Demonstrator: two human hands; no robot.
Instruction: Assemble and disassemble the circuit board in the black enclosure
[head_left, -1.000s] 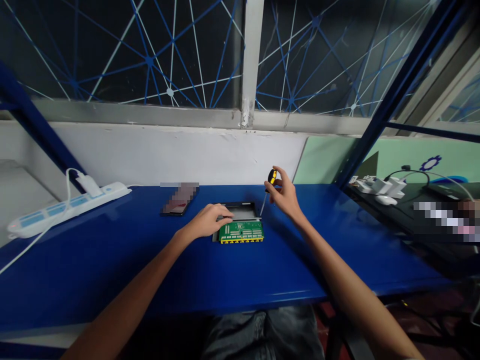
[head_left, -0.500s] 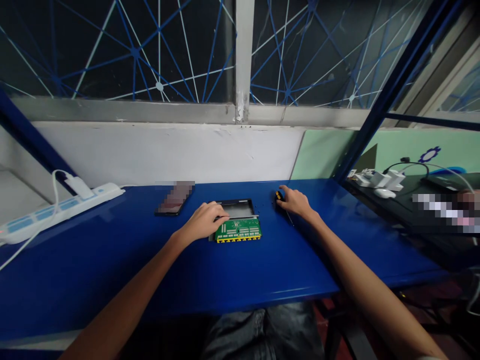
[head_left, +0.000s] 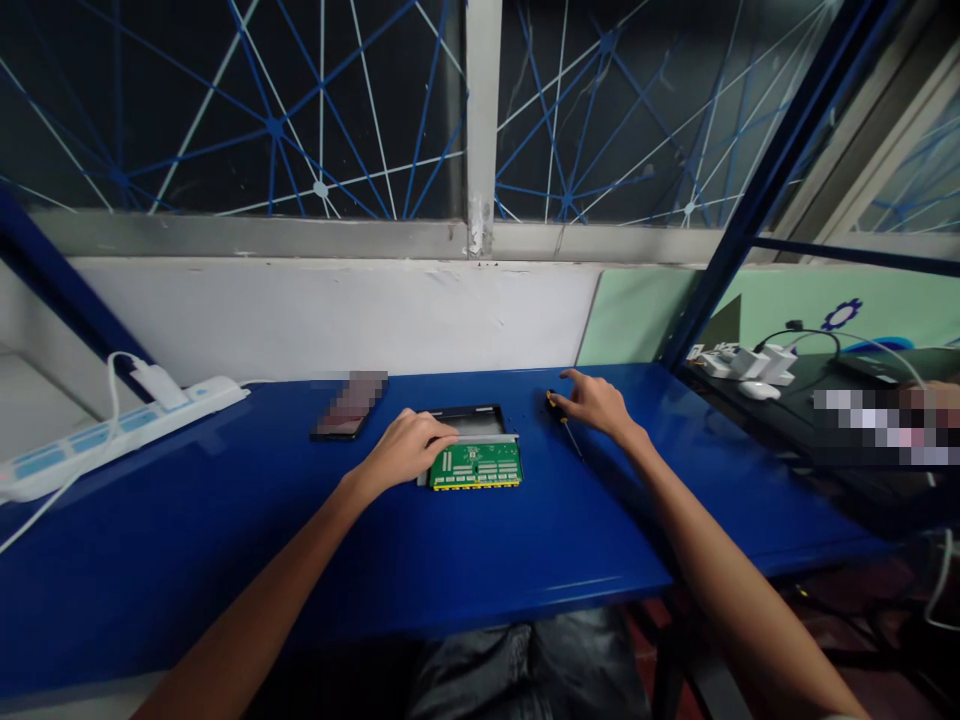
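Note:
A green circuit board with a row of yellow-edged ports along its near side lies in front of a black open case. My left hand grips the board's left end, fingers bent over the metal strip at its back edge. What its fingertips touch is partly hidden. To the right, a screwdriver with a black-and-yellow handle lies on the table, its shaft pointing toward me. Over the handle, my right hand has its index finger stretched out and thumb beside the handle, with no grip around it.
Several tiny dark screws seem scattered between case and screwdriver. A phone lies at the back left. Farther left is a white power strip with a cable. Chargers and another person's hand are on the dark desk at right.
The screwdriver has come down onto the table and my right hand's fingers have loosened from its handle. My left hand stays at the board. The view has shifted slightly.

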